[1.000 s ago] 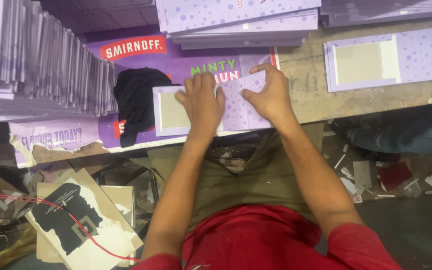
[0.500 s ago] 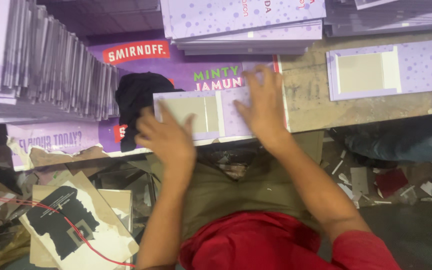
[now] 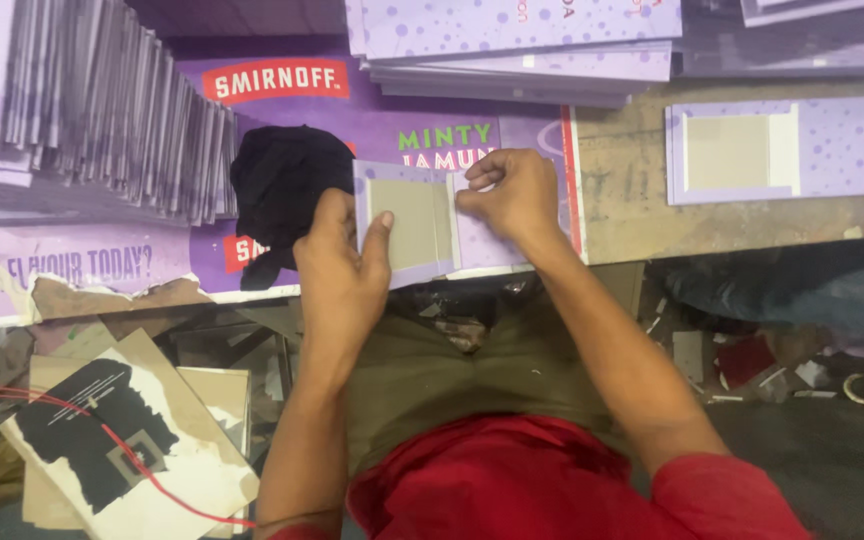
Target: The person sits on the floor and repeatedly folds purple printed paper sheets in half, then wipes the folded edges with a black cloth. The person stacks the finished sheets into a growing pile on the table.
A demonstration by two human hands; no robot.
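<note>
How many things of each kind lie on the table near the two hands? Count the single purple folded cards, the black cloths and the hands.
Single purple folded cards: 2, one under the hands, one apart
Black cloth: 1
Hands: 2, left hand, right hand
Total: 5

Head camera looks straight down, close over the workbench (image 3: 622,200).

Cluttered workbench over a littered floor

A worn wooden bench (image 3: 622,215) carries purple card stacks (image 3: 102,120); scraps, seemingly paper, litter the dim floor (image 3: 812,450).
</note>
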